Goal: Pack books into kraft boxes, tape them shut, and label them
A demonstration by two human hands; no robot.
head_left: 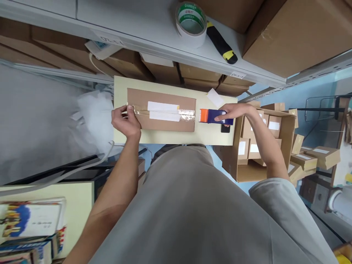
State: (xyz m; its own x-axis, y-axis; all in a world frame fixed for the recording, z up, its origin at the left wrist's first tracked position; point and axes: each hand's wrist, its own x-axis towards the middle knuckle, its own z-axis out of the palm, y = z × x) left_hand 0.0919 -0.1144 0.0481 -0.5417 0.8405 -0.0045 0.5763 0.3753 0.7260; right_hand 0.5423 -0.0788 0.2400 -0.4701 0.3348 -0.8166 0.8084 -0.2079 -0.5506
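Observation:
A flat brown cardboard box (pixel 165 127) lies across the pale table, with a white label (pixel 164 106) on its top. Clear packing tape (pixel 187 115) runs lengthwise along the box and over the label. At the box's left edge, my left hand (pixel 127 120) is closed, its thumb and forefinger pinching the tape's left end. Just past the right end of the box, my right hand (pixel 233 112) grips a blue-and-orange tape dispenser (pixel 211 116), its orange end towards the box. A black phone (pixel 225 128) lies partly under that hand.
On the grey shelf above are a tape roll (pixel 191 24) and a black-and-yellow utility knife (pixel 222 42). A white paper slip (pixel 215 97) lies on the table (pixel 170 138). At right, an open carton (pixel 249 175) holds several small boxes. Plastic wrap (pixel 95 121) hangs at left.

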